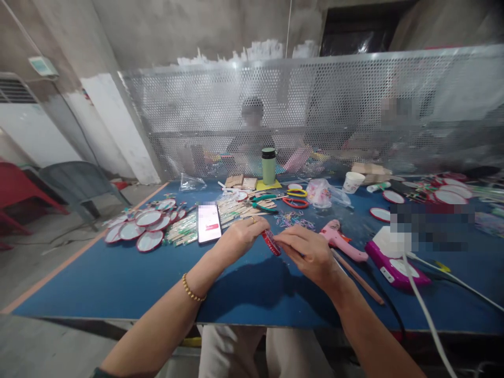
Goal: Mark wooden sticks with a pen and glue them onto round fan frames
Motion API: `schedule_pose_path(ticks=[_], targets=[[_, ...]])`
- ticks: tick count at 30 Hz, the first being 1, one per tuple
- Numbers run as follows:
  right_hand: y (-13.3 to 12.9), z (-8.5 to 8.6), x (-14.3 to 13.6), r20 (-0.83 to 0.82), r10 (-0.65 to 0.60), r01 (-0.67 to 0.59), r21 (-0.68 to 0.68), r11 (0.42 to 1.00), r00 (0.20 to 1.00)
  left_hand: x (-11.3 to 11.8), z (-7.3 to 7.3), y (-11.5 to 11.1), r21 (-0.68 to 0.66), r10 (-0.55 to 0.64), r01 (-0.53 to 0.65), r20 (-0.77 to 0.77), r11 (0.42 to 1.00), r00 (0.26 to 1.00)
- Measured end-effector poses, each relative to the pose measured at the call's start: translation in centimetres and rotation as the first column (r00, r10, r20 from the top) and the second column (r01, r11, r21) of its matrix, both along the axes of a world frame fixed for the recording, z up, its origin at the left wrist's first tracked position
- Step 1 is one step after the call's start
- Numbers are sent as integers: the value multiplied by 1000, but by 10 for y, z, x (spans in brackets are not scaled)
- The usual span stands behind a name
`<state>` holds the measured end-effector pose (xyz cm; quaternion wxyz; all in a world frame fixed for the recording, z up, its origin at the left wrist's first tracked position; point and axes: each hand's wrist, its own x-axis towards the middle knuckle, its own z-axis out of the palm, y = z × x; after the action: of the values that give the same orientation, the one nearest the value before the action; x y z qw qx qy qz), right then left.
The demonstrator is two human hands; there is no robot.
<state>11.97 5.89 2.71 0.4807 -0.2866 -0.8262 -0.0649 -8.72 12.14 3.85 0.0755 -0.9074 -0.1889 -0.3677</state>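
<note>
Above the front middle of the blue table, my left hand point(244, 234) grips a small red-rimmed drum point(271, 242) at its upper left edge. The drum is tilted, with its patterned red side facing me. My right hand point(306, 252) pinches at the drum's right edge; its fingertips are pressed together, and anything small between them is hidden. A pink glue gun point(343, 241) lies just right of my right hand. Beyond the hands is a loose pile of thin colored pieces point(294, 220). A lit phone point(208, 223) leans beside my left hand on a heap of wooden sticks point(185, 228).
Several white-faced, red-rimmed drums point(149, 239) are piled at left. Pliers point(263, 202), a green bottle point(269, 167) and a paper cup point(353, 182) stand or lie farther back. A purple power strip point(397, 270) with a white cable point(423, 310) sits at right. A perforated metal screen point(205, 105) borders the back.
</note>
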Motion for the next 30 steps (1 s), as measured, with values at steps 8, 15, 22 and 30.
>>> schedule_pose_path(ticks=[8, 15, 22, 30], targets=[[-6, 5, -6, 147, -76, 70, 50, 996, 986, -2, -1, 0, 5, 34, -34, -72, 999, 997], [-5, 5, -8, 108, -91, 87, 42, 995, 990, -2, -2, 1, -34, 39, -42, -62, 999, 997], [-6, 7, -6, 77, -59, 60, -11, 998, 995, -1, -1, 2, -104, 15, -16, -10, 994, 1000], [17, 41, 42, 139, -702, 715, -158, 681, 698, 4, 13, 7, -776, 250, 99, 318, 622, 915]])
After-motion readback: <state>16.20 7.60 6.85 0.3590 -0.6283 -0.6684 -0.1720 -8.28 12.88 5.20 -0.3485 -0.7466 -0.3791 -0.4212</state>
